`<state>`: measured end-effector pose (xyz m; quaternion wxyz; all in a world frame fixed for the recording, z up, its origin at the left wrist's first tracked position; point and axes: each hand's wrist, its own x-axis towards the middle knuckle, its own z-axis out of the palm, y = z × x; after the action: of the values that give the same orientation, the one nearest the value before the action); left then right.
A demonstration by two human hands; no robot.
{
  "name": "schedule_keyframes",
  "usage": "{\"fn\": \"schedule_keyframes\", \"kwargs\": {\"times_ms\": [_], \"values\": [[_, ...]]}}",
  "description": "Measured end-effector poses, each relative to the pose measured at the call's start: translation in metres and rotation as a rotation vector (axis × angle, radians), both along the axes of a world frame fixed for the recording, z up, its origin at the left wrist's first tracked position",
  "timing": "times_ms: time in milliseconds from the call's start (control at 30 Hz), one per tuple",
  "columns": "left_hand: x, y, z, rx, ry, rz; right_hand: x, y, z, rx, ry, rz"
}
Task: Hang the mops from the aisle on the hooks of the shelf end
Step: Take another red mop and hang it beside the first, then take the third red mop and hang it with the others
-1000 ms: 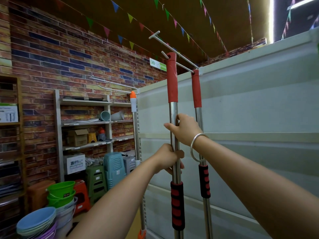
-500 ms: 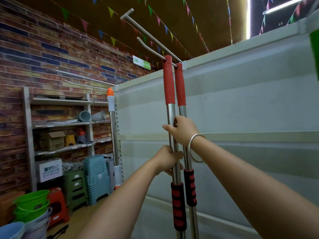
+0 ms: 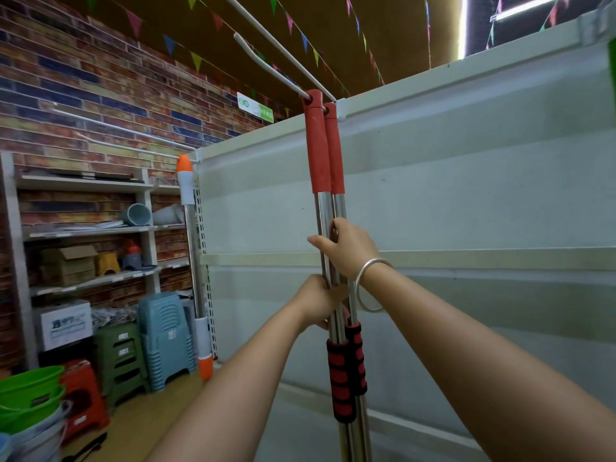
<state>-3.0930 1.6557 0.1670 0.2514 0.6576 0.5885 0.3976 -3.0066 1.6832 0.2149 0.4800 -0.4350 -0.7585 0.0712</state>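
Two mops hang side by side from one hook (image 3: 266,66) at the top edge of the shelf end (image 3: 466,195), their red caps touching, so the step in hand looks like settling the nearer mop (image 3: 322,208) against the farther mop (image 3: 337,155) that sits closer to the panel. The left hand (image 3: 318,303) is wrapped round the steel pole just above the foam grip, fingers clamped on it. The right hand (image 3: 346,248) is higher up, fingers curled round the poles; whether it grips one pole or both cannot be told from here. A silver bangle (image 3: 368,285) hangs on that wrist.

Next, I judge, both hands should let go gently so the poles hang straight and do not swing off the hook's upturned tip, then go back to the aisle for another mop.

Each mop has a shiny steel pole, a red plastic cap with a hole threaded on the hook, and a red-and-black ribbed foam grip lower down. The heads are out of sight below. A third mop with an orange tip (image 3: 184,165) hangs at the left corner of the shelf end.
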Motion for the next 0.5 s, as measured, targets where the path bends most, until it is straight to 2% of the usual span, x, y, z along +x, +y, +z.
{"fn": "schedule_keyframes", "kwargs": {"times_ms": [133,267,400,500], "values": [[0.004,-0.004,-0.002,0.057,0.067,0.106,-0.003,-0.005,-0.004,-0.024,0.033,-0.012],[0.005,-0.013,-0.003,0.026,0.198,0.209,0.002,-0.010,-0.015,-0.023,-0.016,-0.019],[0.002,-0.028,-0.006,0.018,0.197,0.270,0.027,-0.030,-0.037,-0.058,0.005,-0.062],[0.003,-0.044,-0.013,0.082,0.229,0.306,0.057,-0.052,-0.055,-0.086,-0.001,-0.155]]}}
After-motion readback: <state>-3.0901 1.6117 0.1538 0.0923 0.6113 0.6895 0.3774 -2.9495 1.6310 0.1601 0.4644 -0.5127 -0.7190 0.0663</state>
